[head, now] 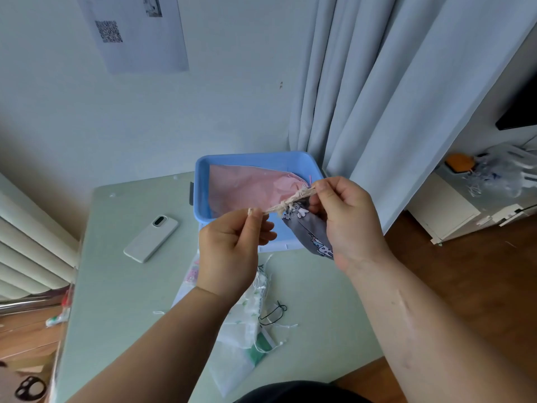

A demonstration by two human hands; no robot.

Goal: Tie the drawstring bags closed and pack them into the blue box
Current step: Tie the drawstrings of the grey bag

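L hand (232, 245) thumb+index pinch cord end | cord (300, 195) taut, knot at neck of grey bag (308, 228), held in air by blue box (203, 173) front edge | R hand (345, 219) pinches other end | risk: uneven pull → cord slips fr pinch, knot stays loose, bag drops

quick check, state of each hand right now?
Left hand: pinches one end of the cream twisted drawstring cord.
Right hand: pinches the cord's other end; the grey printed fabric bag hangs from it.
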